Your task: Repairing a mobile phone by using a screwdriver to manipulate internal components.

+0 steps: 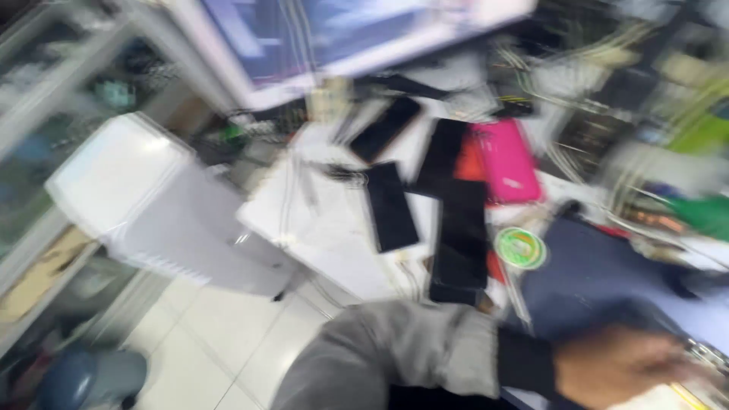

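A person's hand [619, 364], in a grey sleeve with a dark cuff, reaches along the lower right edge of a cluttered counter [334, 235], seen through heavy motion blur. Whether the fingers are apart or together cannot be told; something metallic [702, 357] glints just beside them, too blurred to identify. Four dark phones [392, 206] lie on the white counter top, beside one bright pink case [507, 161]. A single round green-and-white sticker or lid [521, 248] sits just right of the lowest phone. A white box-shaped appliance [121, 178] stands at left, and a monitor [334, 30] hangs above.
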